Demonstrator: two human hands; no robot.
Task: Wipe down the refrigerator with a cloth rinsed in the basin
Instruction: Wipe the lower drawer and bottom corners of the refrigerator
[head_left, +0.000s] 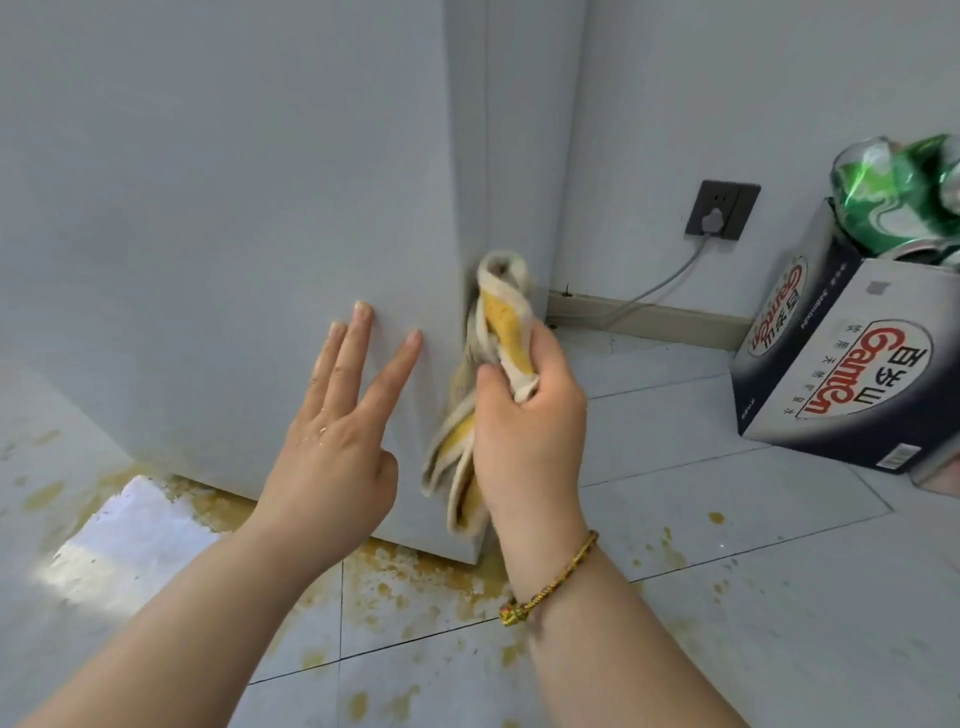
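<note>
— Both forearms come in from six o'clock; what is on the right wrist?

— Wrapped round it is a braided yellow bracelet (548, 584). Above it the right hand (524, 421) has its fingers (491, 382) curled tight round a bunched cloth (501, 332), grey-white with yellow patches. One end of the cloth sticks up towards twelve o'clock, the other hangs below the fist.

— Where is the cloth against the refrigerator?

— It sits at the vertical corner edge of the pale refrigerator (218, 197), low down, touching or just beside that edge; blur keeps the contact from being certain.

— And the left hand?

— At about nine o'clock from the cloth, the left hand (337, 441) is spread open and holds nothing. Three fingertips rest flat on the refrigerator's side panel, and its skin looks wet.

— What surrounds them?

— The tiled floor (727, 571) carries yellow-brown splashes (395, 577), thickest along the foot of the refrigerator, with smaller spots out towards four o'clock. At two o'clock a dark wall socket (722, 208) has a grey plug in it, and its cable runs down to the skirting. At three o'clock stands a printed cardboard box (841, 374), with crushed green cans (904, 192) showing out of its top.
</note>
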